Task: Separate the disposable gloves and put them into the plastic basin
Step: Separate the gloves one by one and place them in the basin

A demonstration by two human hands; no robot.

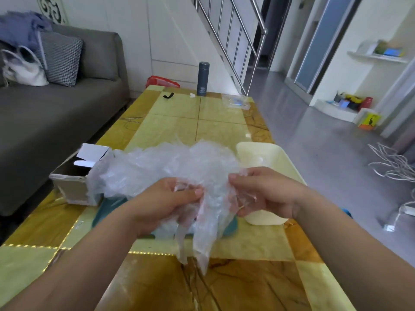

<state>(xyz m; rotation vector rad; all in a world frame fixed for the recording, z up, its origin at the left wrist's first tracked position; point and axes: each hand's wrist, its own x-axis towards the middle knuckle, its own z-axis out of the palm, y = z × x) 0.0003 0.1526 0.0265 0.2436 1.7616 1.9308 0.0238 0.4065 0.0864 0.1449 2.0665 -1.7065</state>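
A crumpled bundle of clear disposable gloves [170,167] hangs in the air over the middle of the yellow table. My left hand [164,200] pinches the bundle from the left. My right hand [262,194] pinches a thin glove layer at the bundle's right side. Loose glove fingers [202,239] dangle below both hands. The cream plastic basin [258,153] sits on the table just right of the bundle, partly behind my right hand. A teal object [107,209] lies on the table under the gloves, mostly hidden.
An open cardboard box [74,182] stands at the table's left edge. At the far end are a grey flask [203,78], a black clip [168,95] and a clear packet [235,102]. A grey sofa [56,108] runs along the left; white cables [393,162] lie on the floor right.
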